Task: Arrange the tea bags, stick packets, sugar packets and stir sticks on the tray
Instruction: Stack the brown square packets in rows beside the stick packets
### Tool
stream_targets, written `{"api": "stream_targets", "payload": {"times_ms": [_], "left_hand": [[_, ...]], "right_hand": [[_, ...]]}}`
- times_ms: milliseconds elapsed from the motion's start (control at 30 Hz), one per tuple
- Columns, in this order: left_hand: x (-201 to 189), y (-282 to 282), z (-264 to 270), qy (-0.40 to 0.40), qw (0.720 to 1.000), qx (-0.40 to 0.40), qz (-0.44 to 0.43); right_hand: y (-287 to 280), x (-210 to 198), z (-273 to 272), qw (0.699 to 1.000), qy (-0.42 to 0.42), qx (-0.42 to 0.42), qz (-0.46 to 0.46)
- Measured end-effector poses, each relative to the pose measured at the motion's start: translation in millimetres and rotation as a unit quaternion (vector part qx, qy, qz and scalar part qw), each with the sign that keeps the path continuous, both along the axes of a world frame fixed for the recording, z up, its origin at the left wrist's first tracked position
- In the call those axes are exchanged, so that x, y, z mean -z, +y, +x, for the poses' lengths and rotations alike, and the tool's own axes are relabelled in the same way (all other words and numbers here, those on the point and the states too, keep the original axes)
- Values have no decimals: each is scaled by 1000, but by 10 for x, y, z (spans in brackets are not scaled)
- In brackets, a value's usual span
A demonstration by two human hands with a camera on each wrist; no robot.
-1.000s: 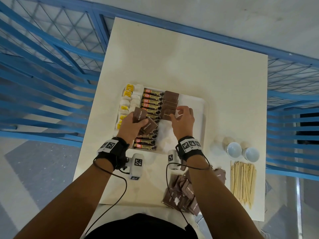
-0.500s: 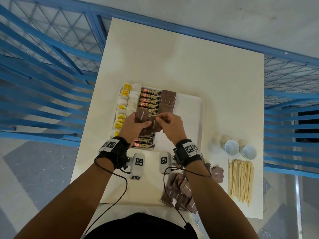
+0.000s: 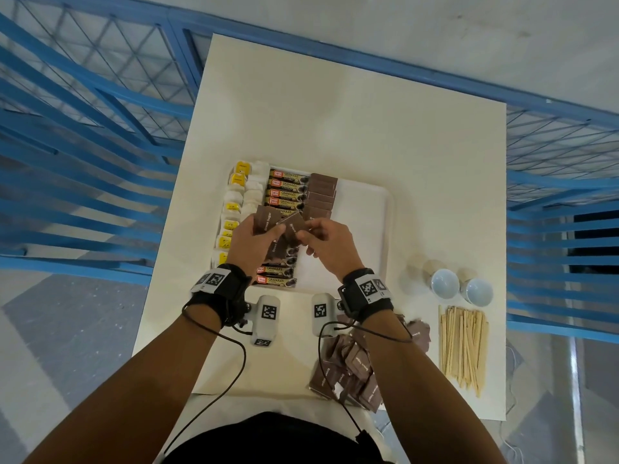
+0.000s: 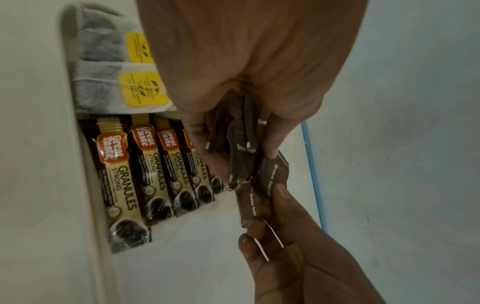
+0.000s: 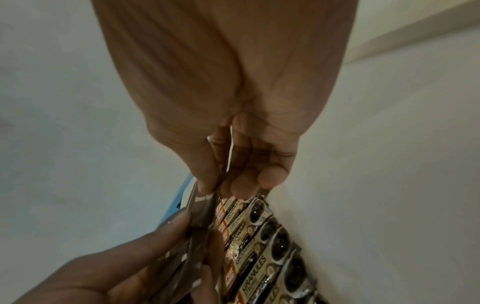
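A white tray [image 3: 368, 209] holds a column of tea bags [image 3: 239, 192] with yellow tags, a column of coffee stick packets [image 3: 284, 190] and a column of brown sugar packets [image 3: 321, 192]. My left hand [image 3: 254, 239] grips a fan of several brown sugar packets [image 3: 268, 221] above the tray's middle. My right hand [image 3: 321, 239] pinches one packet [image 4: 250, 202] of that fan at its right edge. The left wrist view shows the thumb and fingers [image 4: 280, 193] of the right hand on that packet. Stir sticks [image 3: 464, 346] lie on the table at the right.
A loose pile of brown sugar packets [image 3: 348, 370] lies on the table near its front edge, partly under my right forearm. Two white cups [image 3: 460, 286] stand beside the stir sticks. Blue railings [image 3: 83, 182] surround the white table [image 3: 335, 122].
My right hand left the sugar column on the tray and came left to the fan in my left hand, where it now pinches a packet. The left hand barely moved.
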State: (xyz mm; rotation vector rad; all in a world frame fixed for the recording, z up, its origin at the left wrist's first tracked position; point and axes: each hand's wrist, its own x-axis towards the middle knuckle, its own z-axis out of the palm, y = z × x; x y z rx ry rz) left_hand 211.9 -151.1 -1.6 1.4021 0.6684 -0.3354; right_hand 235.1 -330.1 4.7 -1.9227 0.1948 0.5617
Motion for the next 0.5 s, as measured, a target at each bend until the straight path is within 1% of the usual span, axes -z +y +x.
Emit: {"api": "stream_targets", "payload": {"times_ms": [100, 200, 367, 500], "left_hand": [[11, -14, 5, 6, 1000, 5, 7], [12, -9, 11, 13, 1000, 14, 5], [1, -5, 25, 15, 999, 28, 2], [-11, -25, 40, 29, 999, 15, -17]], "right_hand": [[7, 18, 7, 999, -3, 44, 0], [4, 29, 8, 997, -26, 73, -17], [5, 39, 8, 993, -46, 105, -23], [11, 61, 3, 991, -47, 127, -21]]}}
